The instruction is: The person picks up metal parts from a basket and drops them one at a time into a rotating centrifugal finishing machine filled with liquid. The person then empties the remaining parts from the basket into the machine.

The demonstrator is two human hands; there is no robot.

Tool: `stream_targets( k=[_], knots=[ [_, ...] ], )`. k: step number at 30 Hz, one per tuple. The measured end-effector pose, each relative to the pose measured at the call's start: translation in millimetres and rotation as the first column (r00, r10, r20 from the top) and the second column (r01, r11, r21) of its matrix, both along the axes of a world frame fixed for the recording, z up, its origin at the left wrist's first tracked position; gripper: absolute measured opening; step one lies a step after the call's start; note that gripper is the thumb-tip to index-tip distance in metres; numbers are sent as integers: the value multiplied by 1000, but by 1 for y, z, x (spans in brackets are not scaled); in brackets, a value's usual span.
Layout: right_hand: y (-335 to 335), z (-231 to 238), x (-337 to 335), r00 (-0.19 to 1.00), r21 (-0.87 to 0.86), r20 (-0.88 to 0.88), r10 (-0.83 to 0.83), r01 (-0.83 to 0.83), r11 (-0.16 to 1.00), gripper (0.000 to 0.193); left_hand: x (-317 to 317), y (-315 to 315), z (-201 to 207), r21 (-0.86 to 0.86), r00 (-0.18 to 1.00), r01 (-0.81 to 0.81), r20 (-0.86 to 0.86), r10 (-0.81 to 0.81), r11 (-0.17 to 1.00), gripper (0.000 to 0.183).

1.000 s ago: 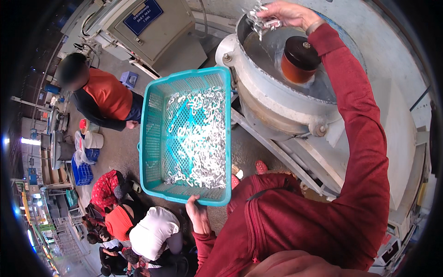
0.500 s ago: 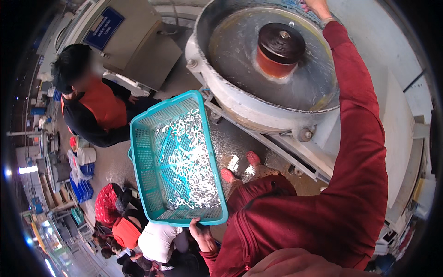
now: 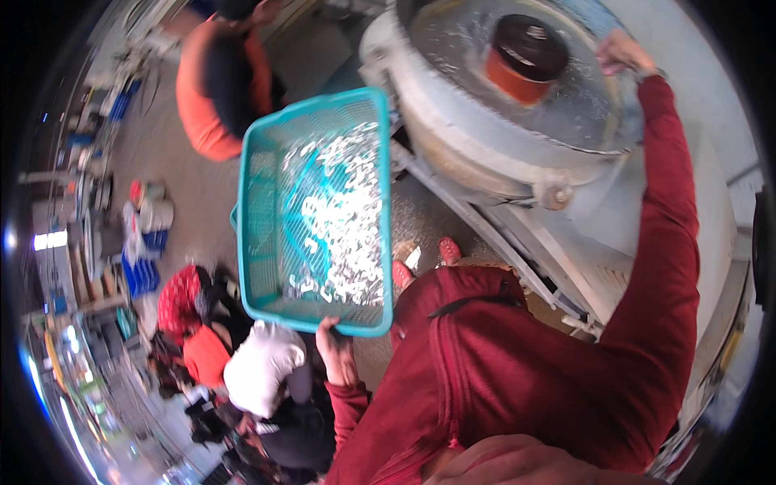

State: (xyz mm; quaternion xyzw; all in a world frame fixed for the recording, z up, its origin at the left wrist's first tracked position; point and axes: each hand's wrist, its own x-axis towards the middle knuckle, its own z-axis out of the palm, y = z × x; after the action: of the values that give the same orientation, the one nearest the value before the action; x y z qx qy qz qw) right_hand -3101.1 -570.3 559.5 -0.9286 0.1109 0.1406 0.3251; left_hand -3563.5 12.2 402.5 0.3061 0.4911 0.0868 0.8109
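My left hand (image 3: 335, 356) grips the near rim of a teal plastic mesh basket (image 3: 386, 218), fingers curled over its edge. Many small, shiny, hook-shaped silver pieces (image 3: 352, 218) lie in the basket, heaped toward its right side. At the upper right stands a large round metal tub (image 3: 461, 141) with grey, murky water around a dark-capped orange centre post (image 3: 525, 61). Over the tub's right side, my right hand (image 3: 624, 55) hovers with its fingers drawn together. Whatever it may hold is too small and blurred to make out.
A person in orange and black (image 3: 214, 89) is just beyond the basket. Several people (image 3: 263, 368) crowd together at lower left. Blue crates (image 3: 141, 273) and a white bucket (image 3: 156, 214) stand farther left. A metal frame (image 3: 485, 218) runs below the tub, beside my red shoes.
The view has shifted, so the tub sits higher and farther right. My right hand has come down nearer along the tub's right side. My left hand still holds the basket. The orange-clad person has turned.
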Motion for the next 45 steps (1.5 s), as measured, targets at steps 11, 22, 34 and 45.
stream_targets(
  k=[11, 22, 34, 45],
  knots=[
    [270, 50, -22, 613, 253, 389, 687, -789, 560, 34, 18, -22, 15, 104, 981, -140, -118, 152, 985, 21],
    [540, -221, -147, 584, -332, -209, 784, -797, 505, 79, 16, -57, 42, 298, 910, -207, -292, 295, 932, 11],
    [497, -246, -202, 172, 88, 17, 985, -981, 170, 61, -4, -15, 41, 296, 926, 4, -363, 108, 955, 5],
    [490, -179, -141, 57, 502, 452, 890, -841, -201, 47, -9, 0, 41, 328, 946, -31, -295, 133, 944, 13]
  ],
)
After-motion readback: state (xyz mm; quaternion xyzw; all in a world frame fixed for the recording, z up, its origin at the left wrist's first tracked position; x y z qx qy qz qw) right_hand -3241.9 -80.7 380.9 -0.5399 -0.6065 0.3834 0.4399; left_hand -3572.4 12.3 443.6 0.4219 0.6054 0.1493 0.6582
